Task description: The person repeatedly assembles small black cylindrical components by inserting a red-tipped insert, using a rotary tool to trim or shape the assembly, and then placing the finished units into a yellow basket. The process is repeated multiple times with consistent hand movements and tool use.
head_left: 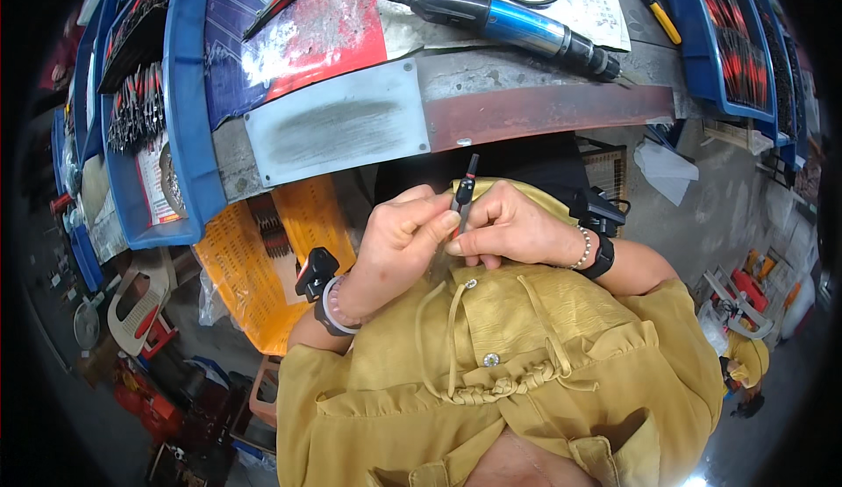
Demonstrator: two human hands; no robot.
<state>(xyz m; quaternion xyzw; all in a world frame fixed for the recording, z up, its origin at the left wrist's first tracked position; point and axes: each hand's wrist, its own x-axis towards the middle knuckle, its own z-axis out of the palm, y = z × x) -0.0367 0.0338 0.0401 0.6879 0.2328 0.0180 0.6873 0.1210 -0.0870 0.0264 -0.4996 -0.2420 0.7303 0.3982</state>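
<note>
In front of my chest, both hands meet around a small, slim black tool with red accents (467, 180), its narrow tip pointing up and away from me. My left hand (405, 225) pinches its side between thumb and fingertips. The fingers of my right hand (516, 224) are closed on its lower part, which they largely hide, so I cannot tell its exact kind. Just beyond my hands is the bench edge, with a pale metal plate (338, 127) fixed to it, dark and smudged in the middle.
On the bench lie a blue and black electric screwdriver (517, 26), black-and-red pliers (285, 0) and a yellow-handled tool (658, 13). Blue bins (189, 136) of small black-and-red tools stand at left, another blue bin (702, 57) at right. A yellow crate (241, 276) sits below the bench.
</note>
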